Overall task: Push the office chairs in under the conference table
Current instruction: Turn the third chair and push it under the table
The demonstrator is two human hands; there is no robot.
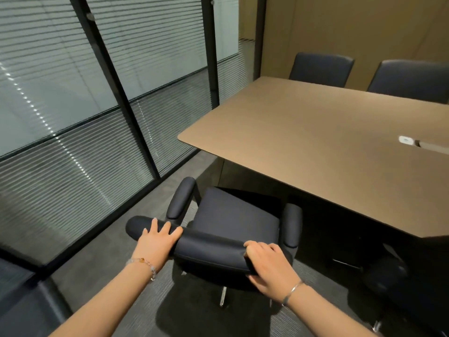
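Note:
A dark blue office chair (233, 220) with padded armrests stands in front of me, its seat facing the long brown conference table (315, 142). The seat's front edge reaches just under the table's near edge. My left hand (158, 237) lies over the top of the backrest on its left part, fingers spread on the padding. My right hand (269, 266) grips the right end of the backrest top, thumb and fingers wrapped around it. The chair's base and a chrome leg (223, 296) show below the backrest.
Two more dark chairs (320, 69) (410, 80) stand at the table's far side. A glass wall with blinds (85, 105) runs along the left. Another chair's base (384, 288) sits in shadow at the right. A white device (406, 139) lies on the table.

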